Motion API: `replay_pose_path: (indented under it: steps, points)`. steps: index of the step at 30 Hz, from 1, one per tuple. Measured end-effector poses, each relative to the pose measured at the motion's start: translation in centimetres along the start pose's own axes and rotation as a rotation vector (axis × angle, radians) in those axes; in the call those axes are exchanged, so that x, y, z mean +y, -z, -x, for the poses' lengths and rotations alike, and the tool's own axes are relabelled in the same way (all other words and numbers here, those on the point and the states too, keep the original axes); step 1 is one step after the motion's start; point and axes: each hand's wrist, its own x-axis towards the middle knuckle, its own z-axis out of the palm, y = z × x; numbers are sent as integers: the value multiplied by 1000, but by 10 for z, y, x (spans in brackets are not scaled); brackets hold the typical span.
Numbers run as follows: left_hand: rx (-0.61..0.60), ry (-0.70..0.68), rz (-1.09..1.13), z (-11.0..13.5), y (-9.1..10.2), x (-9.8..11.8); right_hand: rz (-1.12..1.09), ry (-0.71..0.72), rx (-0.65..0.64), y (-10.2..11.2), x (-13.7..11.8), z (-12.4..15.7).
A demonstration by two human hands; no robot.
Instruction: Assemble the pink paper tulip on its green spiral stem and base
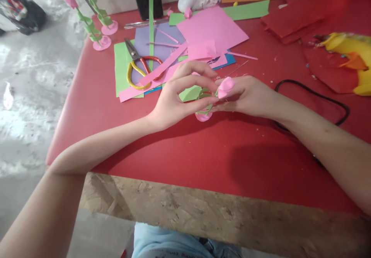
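My left hand (179, 95) pinches the paper flower (225, 87); right hand (246, 95) meets it, grip hidden, can't tell. Uneven tugging could tear the left leaf (189, 94).

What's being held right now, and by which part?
A pink-budded paper flower: the left hand pinches its green stem just below the bud. The right hand is there too, but its exact contact is hidden.
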Motion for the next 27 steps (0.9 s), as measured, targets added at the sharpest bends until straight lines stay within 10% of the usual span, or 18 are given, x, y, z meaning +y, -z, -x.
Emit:
replay_pose_path:
  steps: [27]
  points:
    - [16, 6, 79, 7, -2, -5, -3, -17, -42, 7, -2, -2]
